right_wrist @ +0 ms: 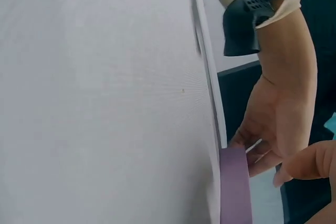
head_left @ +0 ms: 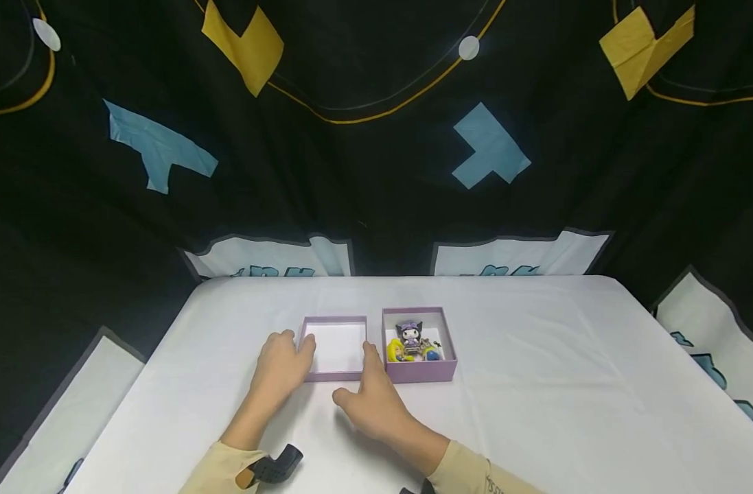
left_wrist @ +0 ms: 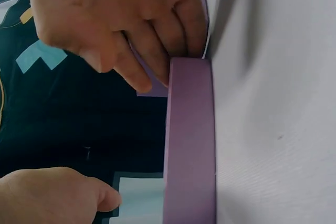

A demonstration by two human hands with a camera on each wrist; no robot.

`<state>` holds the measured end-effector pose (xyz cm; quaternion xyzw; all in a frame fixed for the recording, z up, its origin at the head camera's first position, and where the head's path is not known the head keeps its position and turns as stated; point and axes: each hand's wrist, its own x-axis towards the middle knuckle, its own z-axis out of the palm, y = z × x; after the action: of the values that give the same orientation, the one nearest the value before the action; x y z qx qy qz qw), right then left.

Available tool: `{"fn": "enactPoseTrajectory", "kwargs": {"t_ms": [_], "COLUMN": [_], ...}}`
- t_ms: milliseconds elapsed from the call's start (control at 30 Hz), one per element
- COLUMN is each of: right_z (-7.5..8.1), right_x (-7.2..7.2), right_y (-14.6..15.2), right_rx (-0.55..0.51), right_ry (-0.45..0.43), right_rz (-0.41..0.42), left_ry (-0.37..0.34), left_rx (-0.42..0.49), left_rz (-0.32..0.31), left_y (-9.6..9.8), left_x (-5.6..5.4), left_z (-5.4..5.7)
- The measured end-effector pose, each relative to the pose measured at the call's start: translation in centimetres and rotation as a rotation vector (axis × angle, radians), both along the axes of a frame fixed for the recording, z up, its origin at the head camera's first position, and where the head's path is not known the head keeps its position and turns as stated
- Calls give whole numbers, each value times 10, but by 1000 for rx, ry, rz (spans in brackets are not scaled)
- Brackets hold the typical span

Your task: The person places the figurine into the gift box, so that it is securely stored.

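A shallow box lid (head_left: 335,376) with a purple rim and white inside lies on the table, inner side up. My left hand (head_left: 282,363) is at its left side, thumb apart and pointing over the lid. In the right wrist view, the left hand's extended fingers (right_wrist: 265,161) are right at the lid's end. My right hand (head_left: 376,398) reaches between the lid and a deeper purple box (head_left: 421,372). In the left wrist view, the right hand's fingers (left_wrist: 152,51) lie along the other end of the lid, thumb spread.
Inside the deeper box are a purple-hooded figurine (head_left: 410,335), a yellow-haired figure (head_left: 398,351) and small colourful pieces. A white cloth covers the table (head_left: 549,384). Behind hangs a dark curtain (head_left: 376,178) with yellow and blue shapes.
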<state>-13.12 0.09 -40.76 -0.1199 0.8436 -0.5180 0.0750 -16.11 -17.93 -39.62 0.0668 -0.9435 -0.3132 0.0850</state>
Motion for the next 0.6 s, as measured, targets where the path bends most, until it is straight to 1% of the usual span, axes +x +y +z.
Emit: {"fn": "enactPoseTrajectory", "kwargs": {"t_ms": [67, 133, 300, 367, 433, 600], "right_z": [-2, -2, 4, 8, 14, 33], "right_x": [-1, -1, -3, -3, -3, -5], "right_y": [0, 0, 2, 3, 6, 17], "right_rx": [-16, -25, -12, -19, -48, -186], "right_ry": [-21, -30, -18, 1, 13, 29], "right_rz": [-19, -28, -20, 2, 28, 93], "left_ry": [2, -8, -24, -7, 17, 83], "left_rx": [-31, -52, -61, -64, -62, -22], "left_rz": [-3, -7, 1, 14, 26, 38], "left_y": [2, 4, 5, 4, 4, 8], "left_x": [-1, -1, 2, 4, 5, 7], "left_z": [-2, -1, 6, 12, 17, 29]}}
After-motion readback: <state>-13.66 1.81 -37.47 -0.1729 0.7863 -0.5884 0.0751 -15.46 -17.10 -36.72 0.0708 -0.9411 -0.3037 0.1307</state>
